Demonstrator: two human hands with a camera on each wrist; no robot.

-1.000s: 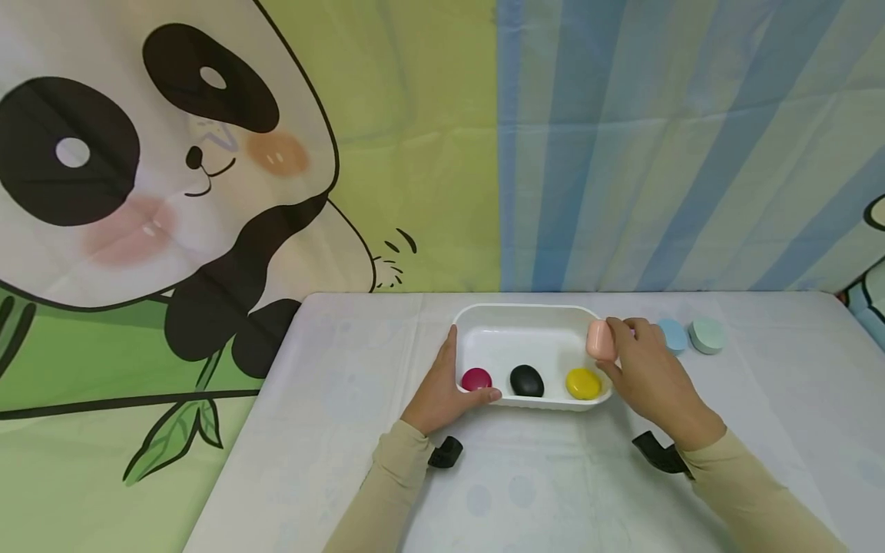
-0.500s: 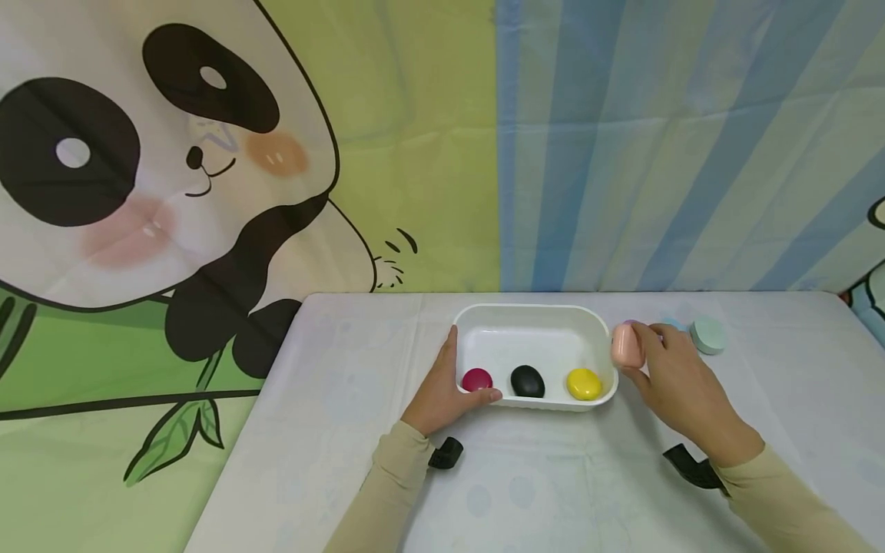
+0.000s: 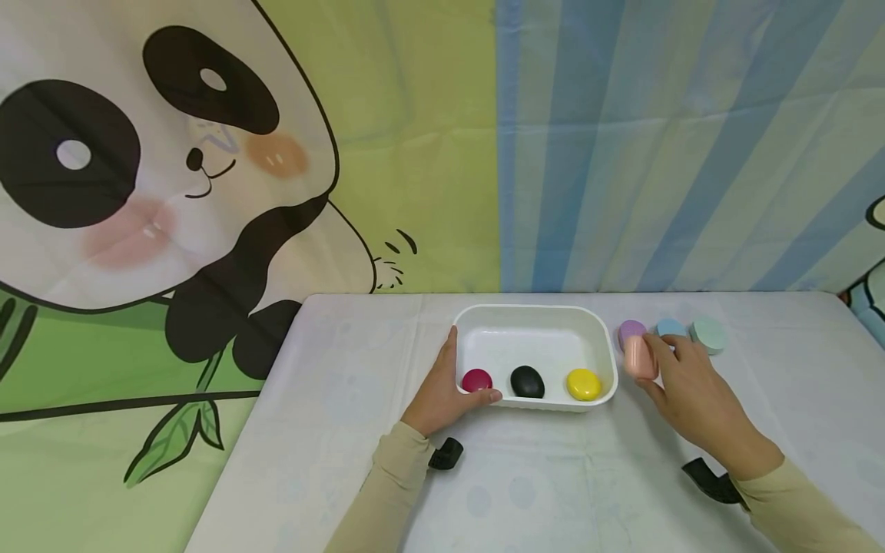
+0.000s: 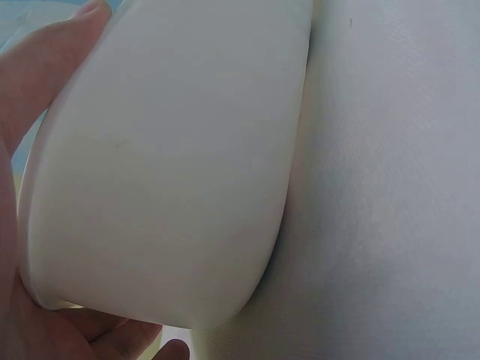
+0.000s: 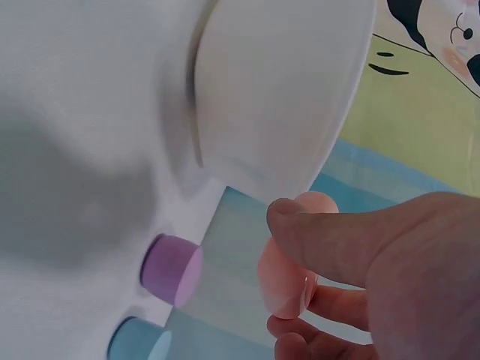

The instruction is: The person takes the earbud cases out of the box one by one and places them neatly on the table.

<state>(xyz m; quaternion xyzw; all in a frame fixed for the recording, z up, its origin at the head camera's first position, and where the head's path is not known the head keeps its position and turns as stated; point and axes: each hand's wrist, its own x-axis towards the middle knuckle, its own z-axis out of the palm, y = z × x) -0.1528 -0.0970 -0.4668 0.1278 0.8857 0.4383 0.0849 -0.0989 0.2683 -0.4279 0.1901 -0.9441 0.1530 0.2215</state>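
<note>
My left hand (image 3: 449, 388) grips the white rectangular tray (image 3: 535, 316) at its near left corner, thumb over the near rim and fingers along the left side. In the left wrist view the tray's smooth outer wall (image 4: 165, 165) fills the middle. Inside, along the near side, lie a red rounded piece (image 3: 477, 379), a black oval piece (image 3: 528, 382) and a yellow rounded piece (image 3: 584, 384). Just right of the tray, my right hand (image 3: 701, 399) pinches a glossy pink rounded piece (image 3: 640, 358) between thumb and fingers, raised above the table in the right wrist view (image 5: 285, 277).
Behind the right hand, a purple round piece (image 3: 631, 330), a light blue one (image 3: 670, 328) and a mint green one (image 3: 708, 335) stand in a row on the white-covered table (image 3: 525, 476). A printed panda cloth (image 3: 415, 153) hangs at the table's far edge.
The right hand has moved right and slightly nearer with the pink piece, from over the tray's right end to beside it. The purple piece has come into fuller view. Left hand and tray stay put.
</note>
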